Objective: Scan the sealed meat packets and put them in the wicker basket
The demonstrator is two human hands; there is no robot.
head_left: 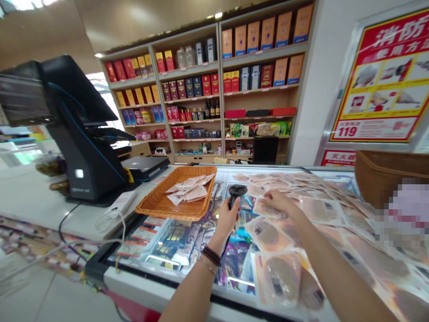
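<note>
My left hand [228,221] is wrapped around the handle of a black barcode scanner [237,191], its head upward, over the glass top of a chest freezer. To the right, my right hand [278,201] has its fingers closed on the edge of a clear flat packet [266,209]; part of that packet is hidden. Many similar packets with round brownish contents and barcode labels overlap across the glass, among them a packet [279,276] close to the front edge. An orange wicker basket [147,203] at left of the scanner holds several pale packets [189,188].
A black point-of-sale terminal [90,147] and a flat scale [145,166] stand on the left counter, with a white cable [124,226] trailing beside them. Wrapped goods lie beneath the freezer glass. A brown basket [385,174] sits at right. Stocked shelves [219,100] line the back wall.
</note>
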